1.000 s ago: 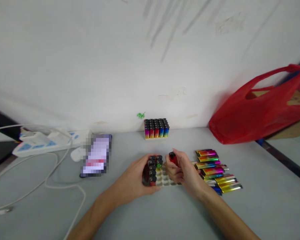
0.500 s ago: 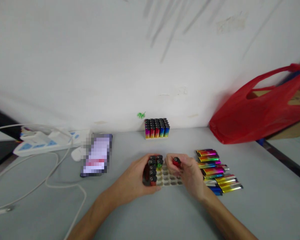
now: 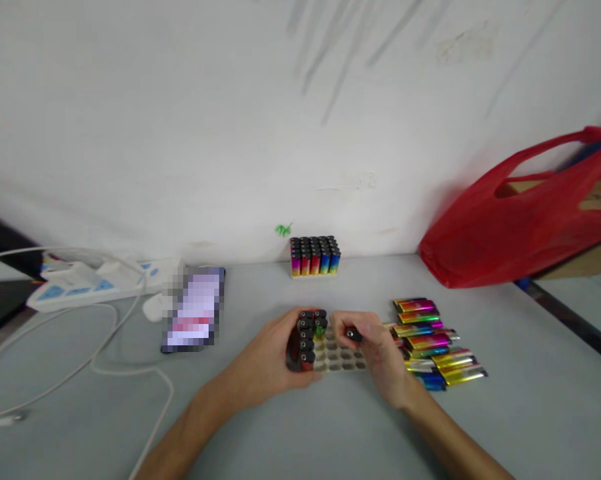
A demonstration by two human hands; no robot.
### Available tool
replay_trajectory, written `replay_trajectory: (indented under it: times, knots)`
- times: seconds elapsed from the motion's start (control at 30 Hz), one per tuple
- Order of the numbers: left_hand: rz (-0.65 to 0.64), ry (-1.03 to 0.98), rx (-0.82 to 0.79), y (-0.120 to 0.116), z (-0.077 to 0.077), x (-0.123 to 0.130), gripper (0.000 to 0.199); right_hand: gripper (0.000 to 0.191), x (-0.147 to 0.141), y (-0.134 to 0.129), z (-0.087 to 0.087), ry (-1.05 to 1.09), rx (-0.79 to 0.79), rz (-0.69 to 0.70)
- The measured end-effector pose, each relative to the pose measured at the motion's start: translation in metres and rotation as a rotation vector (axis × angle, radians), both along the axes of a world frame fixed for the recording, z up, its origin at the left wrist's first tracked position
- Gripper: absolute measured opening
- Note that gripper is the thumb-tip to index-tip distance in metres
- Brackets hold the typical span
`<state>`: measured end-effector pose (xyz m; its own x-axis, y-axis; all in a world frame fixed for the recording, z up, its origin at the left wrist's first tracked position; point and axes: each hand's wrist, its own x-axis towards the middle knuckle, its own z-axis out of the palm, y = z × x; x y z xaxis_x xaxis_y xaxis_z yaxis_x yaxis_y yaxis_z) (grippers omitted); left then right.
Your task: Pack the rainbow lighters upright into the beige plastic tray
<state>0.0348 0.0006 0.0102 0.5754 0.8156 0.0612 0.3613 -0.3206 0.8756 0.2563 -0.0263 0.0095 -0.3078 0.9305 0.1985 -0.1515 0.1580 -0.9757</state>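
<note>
My left hand (image 3: 267,357) curls round the left end of a pale tray (image 3: 334,367) with rows of holes, thumb at its near edge. Upright lighters (image 3: 306,335) with black tops fill the leftmost column, and a couple more, one with a green body, stand beside it at the back. Just above the tray's right part, my right hand (image 3: 375,353) is closed round a lighter (image 3: 353,333); its black top shows and the fingers hide its body. Right of that hand lie several loose shiny lighters (image 3: 427,341) in mixed colours.
A block of upright lighters (image 3: 315,259) stands by the wall. To the left are a phone (image 3: 196,310), a power strip (image 3: 105,283) and a looping white cable (image 3: 153,368). A red bag (image 3: 500,227) stands at the right.
My right hand has tilted slightly, so the held lighter's black top sits a little lower and nearer to me. My left hand stays put on the tray.
</note>
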Motion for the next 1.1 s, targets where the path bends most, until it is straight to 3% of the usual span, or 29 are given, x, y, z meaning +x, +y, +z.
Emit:
replay_trajectory:
  times: [0.37, 0.6, 1.1]
  knots:
    - [-0.008, -0.014, -0.086, -0.001, -0.001, 0.000, 0.078, 0.032, -0.008, -0.005, 0.011, -0.013, -0.060, -0.190]
    - [0.006, 0.048, -0.029, 0.000, 0.000, 0.000, 0.068, 0.035, -0.004, -0.001, 0.012, -0.214, 0.196, -0.240]
    - [0.006, 0.028, 0.017, 0.000, 0.000, 0.001, 0.068, 0.027, -0.002, 0.003, 0.008, -0.367, 0.194, -0.101]
